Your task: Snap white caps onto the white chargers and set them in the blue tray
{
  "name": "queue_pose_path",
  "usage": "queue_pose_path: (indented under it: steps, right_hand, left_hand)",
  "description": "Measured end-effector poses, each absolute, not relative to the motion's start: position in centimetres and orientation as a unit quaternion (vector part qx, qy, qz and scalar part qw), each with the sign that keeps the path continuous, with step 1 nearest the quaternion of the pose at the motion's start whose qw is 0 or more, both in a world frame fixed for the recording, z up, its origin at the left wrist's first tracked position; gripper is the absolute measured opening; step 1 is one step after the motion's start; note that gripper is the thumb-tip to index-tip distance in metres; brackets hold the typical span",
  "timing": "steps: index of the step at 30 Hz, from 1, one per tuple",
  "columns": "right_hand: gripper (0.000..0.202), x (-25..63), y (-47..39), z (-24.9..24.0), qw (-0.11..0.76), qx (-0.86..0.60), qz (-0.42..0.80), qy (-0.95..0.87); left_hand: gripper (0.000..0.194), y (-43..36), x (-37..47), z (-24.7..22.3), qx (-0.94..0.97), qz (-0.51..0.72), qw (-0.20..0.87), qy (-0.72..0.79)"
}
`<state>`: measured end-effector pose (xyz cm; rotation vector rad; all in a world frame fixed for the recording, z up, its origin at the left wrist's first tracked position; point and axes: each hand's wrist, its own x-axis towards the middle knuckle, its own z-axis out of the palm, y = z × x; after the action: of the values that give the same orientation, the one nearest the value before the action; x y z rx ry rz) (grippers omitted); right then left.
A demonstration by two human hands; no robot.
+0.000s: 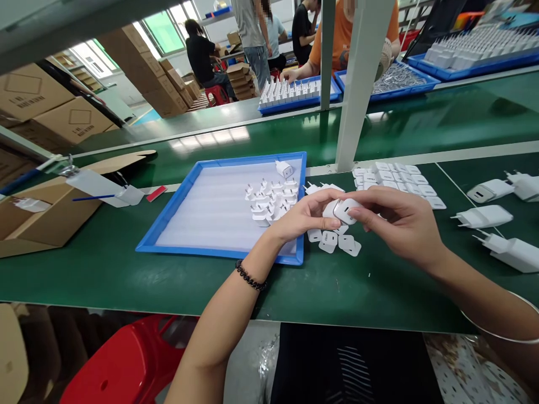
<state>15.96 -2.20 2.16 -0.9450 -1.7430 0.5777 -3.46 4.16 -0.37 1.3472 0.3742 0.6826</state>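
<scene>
A white plug charger point(330, 209) sits between the thumb and fingers of my left hand point(305, 216). My right hand point(398, 221) pinches the white end cover point(347, 211), which has a small dark slot, against the charger's end. Whether the two parts are fully joined I cannot tell. Loose white covers point(328, 241) lie on the green bench just below my hands. Behind my right hand, more white covers point(393, 178) are laid out in rows. A blue-rimmed tray point(193, 253) at my left holds several white chargers point(272, 199) with their pins up.
More chargers point(486, 216) lie at the right. An open cardboard box point(54, 219) stands at the left, near a red piece point(156, 193). A white upright post point(352, 95) rises behind my hands. Across the bench, a person in orange point(334, 42) sits by blue trays point(301, 102).
</scene>
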Motion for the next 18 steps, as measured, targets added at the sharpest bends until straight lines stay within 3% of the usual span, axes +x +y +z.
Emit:
queue_pose_path:
  steps: [13, 18]
  right_hand:
    - [0.015, 15.78, -2.19, 2.12, 0.506, -0.411, 0.231, -0.722]
    - [0.019, 15.78, -2.24, 2.02, 0.515, -0.422, 0.286, -0.689]
  left_hand:
    - [0.042, 4.10, -3.41, -0.24, 0.608, 0.314, 0.706, 0.184]
    - [0.039, 4.09, -3.35, -0.16, 0.612, 0.311, 0.704, 0.182]
